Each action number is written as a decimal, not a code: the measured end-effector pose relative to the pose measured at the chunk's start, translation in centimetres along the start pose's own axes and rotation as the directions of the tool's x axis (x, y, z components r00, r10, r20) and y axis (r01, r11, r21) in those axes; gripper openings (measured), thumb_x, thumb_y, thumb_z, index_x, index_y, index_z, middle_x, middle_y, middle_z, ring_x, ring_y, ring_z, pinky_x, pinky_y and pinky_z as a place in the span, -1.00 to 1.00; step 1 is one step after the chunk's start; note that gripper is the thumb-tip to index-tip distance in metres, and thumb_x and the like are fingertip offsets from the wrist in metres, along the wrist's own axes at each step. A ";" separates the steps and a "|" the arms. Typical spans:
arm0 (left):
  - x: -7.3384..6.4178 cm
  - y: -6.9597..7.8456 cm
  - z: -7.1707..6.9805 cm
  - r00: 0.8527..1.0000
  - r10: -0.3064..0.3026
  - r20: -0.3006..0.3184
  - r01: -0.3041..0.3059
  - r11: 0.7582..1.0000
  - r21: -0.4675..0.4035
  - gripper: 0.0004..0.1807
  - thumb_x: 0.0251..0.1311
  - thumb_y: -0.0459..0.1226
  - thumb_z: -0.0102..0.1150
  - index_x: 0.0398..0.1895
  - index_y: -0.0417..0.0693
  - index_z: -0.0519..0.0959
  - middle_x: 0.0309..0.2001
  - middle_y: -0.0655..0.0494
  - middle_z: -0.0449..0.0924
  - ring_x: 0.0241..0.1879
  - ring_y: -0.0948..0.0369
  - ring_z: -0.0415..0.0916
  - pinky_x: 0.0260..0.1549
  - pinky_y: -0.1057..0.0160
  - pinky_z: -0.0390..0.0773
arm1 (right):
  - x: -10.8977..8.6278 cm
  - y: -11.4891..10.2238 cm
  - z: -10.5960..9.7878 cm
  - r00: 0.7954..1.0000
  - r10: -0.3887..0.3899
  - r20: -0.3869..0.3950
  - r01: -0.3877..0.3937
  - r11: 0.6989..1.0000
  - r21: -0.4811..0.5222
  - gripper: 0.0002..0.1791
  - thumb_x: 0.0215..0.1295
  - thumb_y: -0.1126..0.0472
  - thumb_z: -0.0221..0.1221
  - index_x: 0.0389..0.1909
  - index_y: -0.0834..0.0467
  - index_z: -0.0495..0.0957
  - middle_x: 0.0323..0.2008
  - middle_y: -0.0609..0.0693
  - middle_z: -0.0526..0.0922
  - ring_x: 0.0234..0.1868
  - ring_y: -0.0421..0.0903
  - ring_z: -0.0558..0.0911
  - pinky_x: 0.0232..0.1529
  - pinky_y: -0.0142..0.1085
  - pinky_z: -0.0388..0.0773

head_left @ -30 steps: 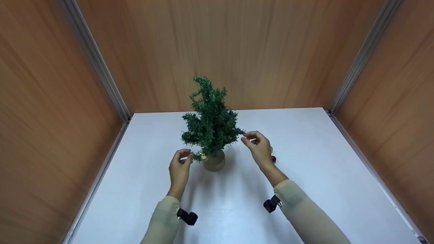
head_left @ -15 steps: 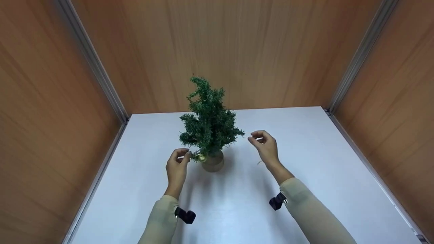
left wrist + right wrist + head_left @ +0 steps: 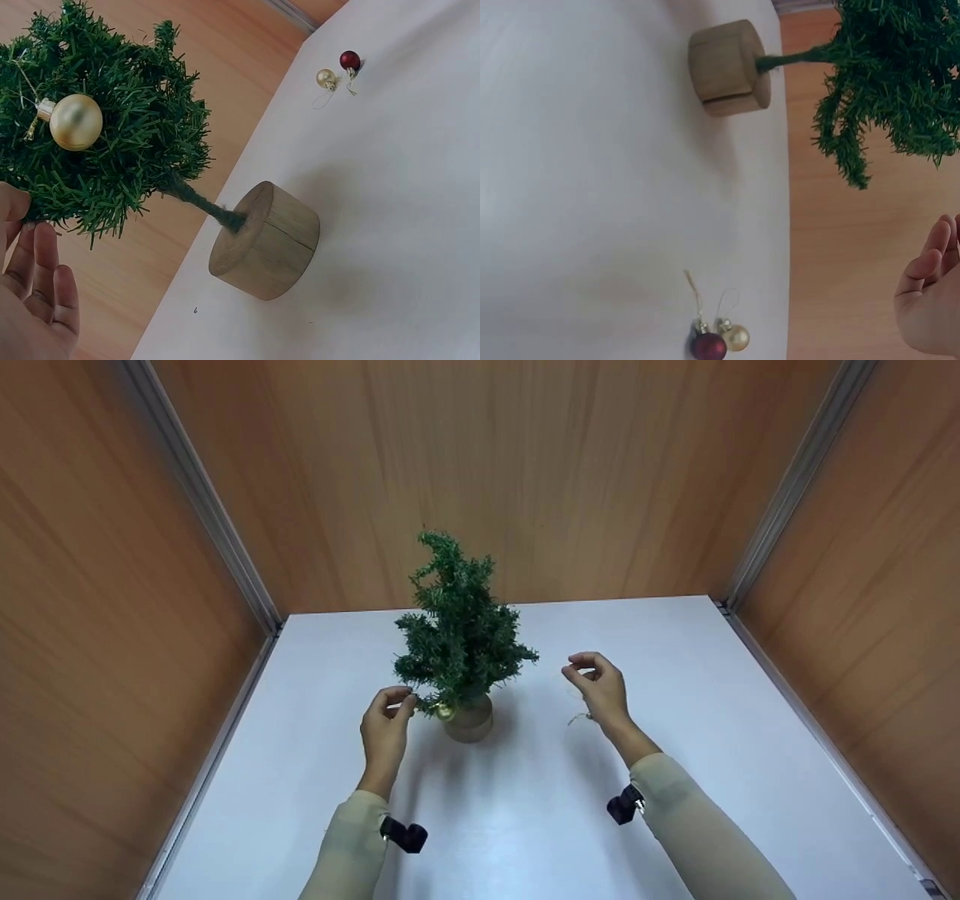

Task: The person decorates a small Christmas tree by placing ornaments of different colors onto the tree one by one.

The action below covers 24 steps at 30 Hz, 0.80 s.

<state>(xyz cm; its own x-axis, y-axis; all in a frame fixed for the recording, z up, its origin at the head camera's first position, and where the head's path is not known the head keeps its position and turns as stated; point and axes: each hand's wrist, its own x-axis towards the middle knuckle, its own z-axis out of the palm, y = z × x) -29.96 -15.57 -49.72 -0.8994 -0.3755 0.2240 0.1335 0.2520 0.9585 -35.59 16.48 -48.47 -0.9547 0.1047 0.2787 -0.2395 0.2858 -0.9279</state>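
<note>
At the left, the left hand (image 3: 384,735) pinches the tip of a low branch (image 3: 427,703) between thumb and finger, the grip narrow. Just beside it a gold ball (image 3: 445,712) hangs from the tree on its thread, cap uppermost, round part down, apart from the wooden base below.

Next comes the little tree (image 3: 461,630), between the two hands on the white table (image 3: 675,660). Its long axis runs upright from the base (image 3: 469,726) to the tip, with the top leaning slightly left; the wrist views show it slanted only because those cameras are turned.

Further right, well clear of the branches, is the right hand (image 3: 604,694), fingers loosely bent, with a small gap between thumb and forefinger and nothing visible held there. By its wrist, mostly hidden from the head view, a spare gold ball (image 3: 325,78) and a dark red ball (image 3: 349,60) lie together on the table, threads trailing toward the tree.

The step in hand looks like trimming the tree, one ball hung and the branch being steadied or set. The next move probably calls for freeing the left fingers gently, so the hung ball is not shaken loose, and taking a spare by its thread
</note>
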 end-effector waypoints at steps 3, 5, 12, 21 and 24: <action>0.1 -0.1 -0.1 1.000 0.001 -0.003 -0.001 1.000 0.003 -0.72 0.12 -0.11 0.18 -0.18 -0.07 0.54 -0.26 0.18 0.51 -0.36 0.22 0.48 -0.33 0.25 0.47 | 0.1 0.1 -0.5 1.000 0.015 0.004 -0.015 1.000 -0.018 -0.67 0.07 0.02 0.27 -0.19 0.10 0.52 -0.26 -0.02 0.53 -0.36 -0.09 0.47 -0.40 -0.35 0.38; 0.2 -0.1 -0.2 1.000 0.004 -0.007 -0.004 1.000 0.000 -0.77 0.13 -0.14 0.17 -0.20 -0.05 0.53 -0.26 0.17 0.51 -0.36 0.21 0.48 -0.32 0.24 0.47 | -0.1 -0.5 -0.8 0.999 0.034 0.009 -0.034 0.999 -0.022 -0.69 0.10 0.08 0.25 -0.18 0.15 0.52 -0.24 0.03 0.53 -0.37 -0.08 0.46 -0.48 -0.42 0.37; 0.5 0.2 -0.5 1.000 -0.001 -0.022 0.002 1.000 0.009 -0.84 0.15 -0.16 0.15 -0.22 0.04 0.52 -0.26 0.19 0.51 -0.36 0.23 0.47 -0.34 0.22 0.45 | 0.6 2.5 -1.4 0.996 0.083 -0.014 -0.083 0.996 -0.025 -0.64 0.09 0.06 0.26 -0.15 0.18 0.51 -0.22 0.03 0.53 -0.37 -0.09 0.47 -0.44 -0.39 0.43; 0.5 0.1 -0.1 1.000 0.003 -0.011 -0.003 1.000 -0.003 -0.76 0.15 -0.15 0.15 -0.18 -0.07 0.53 -0.26 0.17 0.51 -0.35 0.20 0.48 -0.32 0.22 0.47 | 0.7 5.9 -2.7 0.989 0.105 -0.102 -0.116 0.987 -0.113 -0.74 0.09 0.15 0.25 -0.21 0.16 0.53 -0.26 0.00 0.55 -0.37 -0.08 0.45 -0.36 -0.34 0.36; 0.5 0.2 0.1 1.000 0.000 -0.029 0.000 1.000 -0.012 -0.83 0.14 -0.21 0.17 -0.23 -0.05 0.54 -0.28 0.16 0.52 -0.37 0.20 0.48 -0.34 0.21 0.48 | 0.7 6.8 -3.1 0.988 0.095 -0.126 -0.114 0.981 -0.157 -0.74 0.08 0.17 0.26 -0.21 0.18 0.55 -0.28 0.01 0.56 -0.39 -0.08 0.44 -0.41 -0.35 0.34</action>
<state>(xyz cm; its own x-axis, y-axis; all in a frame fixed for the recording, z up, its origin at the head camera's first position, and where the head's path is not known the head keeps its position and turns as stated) -30.40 -15.67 -49.44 -0.8871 -0.4011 0.2285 0.1386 0.2408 0.9606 -37.31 21.47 -53.86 -0.9432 0.2502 0.2185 -0.0984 0.4177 -0.9032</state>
